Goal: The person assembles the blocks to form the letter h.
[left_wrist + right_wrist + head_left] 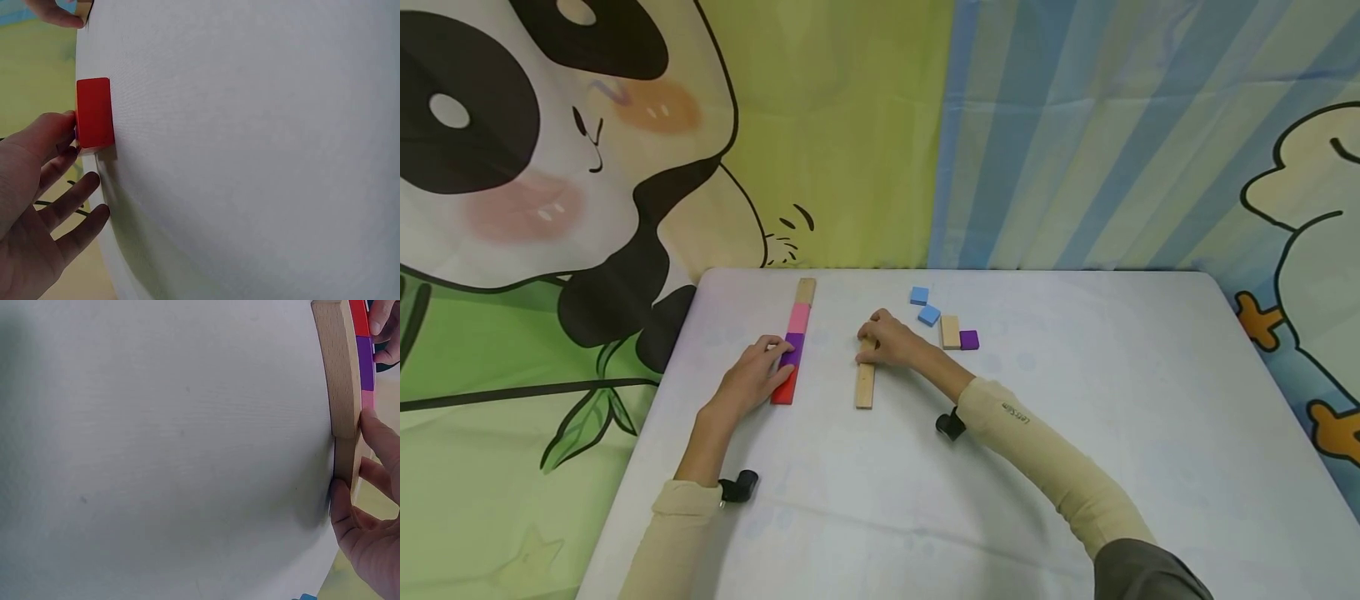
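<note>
A straight row lies at the left of the table: a plain wooden block (805, 291) at the far end, then a pink block (799, 318), a purple block (791, 350) and a red block (785, 388) nearest. My left hand (749, 379) pinches the purple block with thumb and forefinger; its other fingers spread loosely in the left wrist view. To the right, a longer wooden block (865, 387) meets a second wooden block (345, 461) end to end. My right hand (891, 340) grips that second block between thumb and fingers, partly hiding it in the head view.
Two blue blocks (928, 315) lie beyond my right hand, towards the back of the white table (1075, 375). Beside them, a wooden block (950, 332) stands against a small purple block (969, 340). A printed cloth (850, 133) hangs behind the table's far edge.
</note>
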A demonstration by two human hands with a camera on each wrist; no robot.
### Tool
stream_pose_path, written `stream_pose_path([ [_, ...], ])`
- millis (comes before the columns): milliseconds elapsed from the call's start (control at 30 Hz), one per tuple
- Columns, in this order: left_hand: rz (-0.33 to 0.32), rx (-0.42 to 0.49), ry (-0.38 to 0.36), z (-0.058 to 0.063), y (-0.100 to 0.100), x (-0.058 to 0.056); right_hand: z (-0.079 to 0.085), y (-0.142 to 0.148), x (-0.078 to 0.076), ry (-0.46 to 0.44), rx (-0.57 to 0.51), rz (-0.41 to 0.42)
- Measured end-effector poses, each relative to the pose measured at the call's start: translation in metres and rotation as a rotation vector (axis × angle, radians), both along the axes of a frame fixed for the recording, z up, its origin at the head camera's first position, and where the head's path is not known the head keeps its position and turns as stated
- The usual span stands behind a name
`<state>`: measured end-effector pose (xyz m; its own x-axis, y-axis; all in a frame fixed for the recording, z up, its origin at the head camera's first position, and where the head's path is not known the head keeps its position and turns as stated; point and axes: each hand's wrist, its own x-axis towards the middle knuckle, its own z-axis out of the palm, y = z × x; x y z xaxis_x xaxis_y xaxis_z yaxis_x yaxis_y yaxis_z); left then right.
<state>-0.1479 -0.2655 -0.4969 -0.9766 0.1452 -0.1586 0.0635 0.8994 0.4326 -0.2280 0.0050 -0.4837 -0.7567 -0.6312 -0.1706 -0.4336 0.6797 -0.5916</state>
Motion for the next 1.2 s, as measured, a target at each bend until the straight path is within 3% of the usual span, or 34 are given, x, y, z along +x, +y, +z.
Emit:
stream_pose_path([
  [400,0.010,0.007,-0.023,0.002,0.001,0.000,0.002,0.003,-0.003,0.002,0.031,0.060],
  [833,0.006,0.020,-0.009,0.002,0.001,0.000,0.001,0.006,-0.005,0.085,0.047,0.130],
  [1200,0.000,0.016,0.013,0.002,0.001,0.000,0.017,0.034,0.012,0.084,0.021,0.034],
])
